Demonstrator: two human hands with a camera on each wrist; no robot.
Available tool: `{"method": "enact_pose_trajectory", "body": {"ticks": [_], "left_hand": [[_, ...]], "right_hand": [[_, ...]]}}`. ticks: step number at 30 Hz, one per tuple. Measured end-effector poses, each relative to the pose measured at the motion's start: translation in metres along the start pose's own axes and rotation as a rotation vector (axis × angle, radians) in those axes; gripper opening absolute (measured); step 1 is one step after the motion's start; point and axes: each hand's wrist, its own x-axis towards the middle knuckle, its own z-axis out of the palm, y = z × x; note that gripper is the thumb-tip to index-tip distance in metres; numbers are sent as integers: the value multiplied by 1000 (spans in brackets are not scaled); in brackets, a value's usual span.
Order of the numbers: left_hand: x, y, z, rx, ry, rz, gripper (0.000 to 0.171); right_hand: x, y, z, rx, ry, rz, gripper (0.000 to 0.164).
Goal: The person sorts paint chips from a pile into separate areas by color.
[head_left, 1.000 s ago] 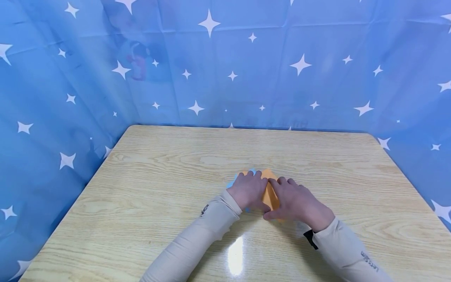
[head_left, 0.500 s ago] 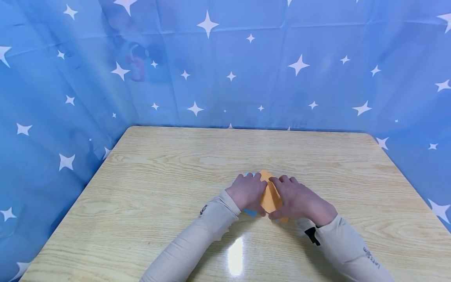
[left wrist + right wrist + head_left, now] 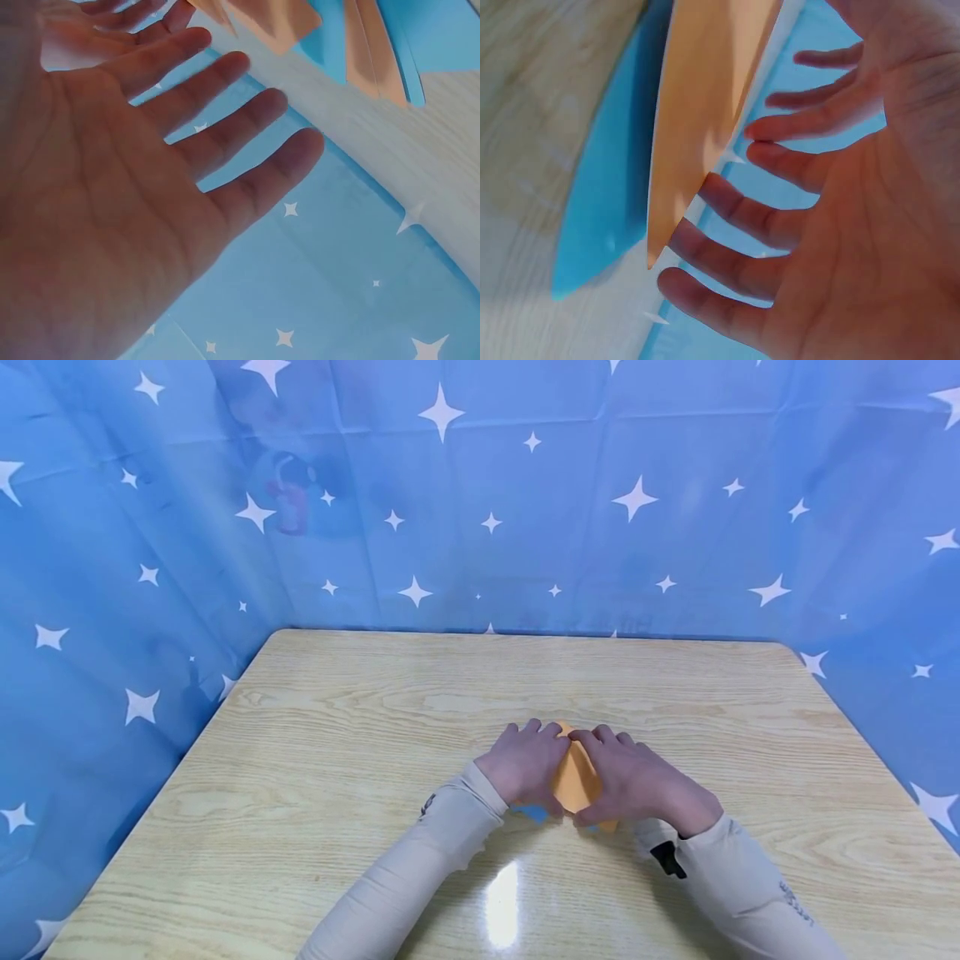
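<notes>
Counted two hands [image 3: 521,768] [image 3: 639,782], two pale sleeves [image 3: 442,839] [image 3: 750,889], one table [image 3: 285,760]; orange pieces [image 3: 576,783] and blue pieces [image 3: 604,202] showed, exact tally unclear.

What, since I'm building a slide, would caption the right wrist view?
Right hand at the edge of a pointed, papery orange sheet, a papery blue sheet alongside.

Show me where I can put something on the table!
The table is bare left of the left sleeve, right of the right sleeve, and toward the back curtain. It's crowded around the left hand, right hand, orange sheets and blue sheets.
</notes>
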Motion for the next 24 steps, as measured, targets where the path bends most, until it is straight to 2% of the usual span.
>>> {"method": "enact_pose_trajectory", "body": {"ticks": [6, 16, 24], "left_hand": [[0, -6, -4, -21, 5, 34, 101], [-3, -15, -13, -63, 33, 105, 94], [-7, -22, -21, -124, 59, 118, 81]], "right_hand": [[-1, -1, -8, 36, 19, -44, 96], [-6, -1, -15, 50, 106, -134, 89], [-10, 1, -21, 62, 140, -93, 84]]}}
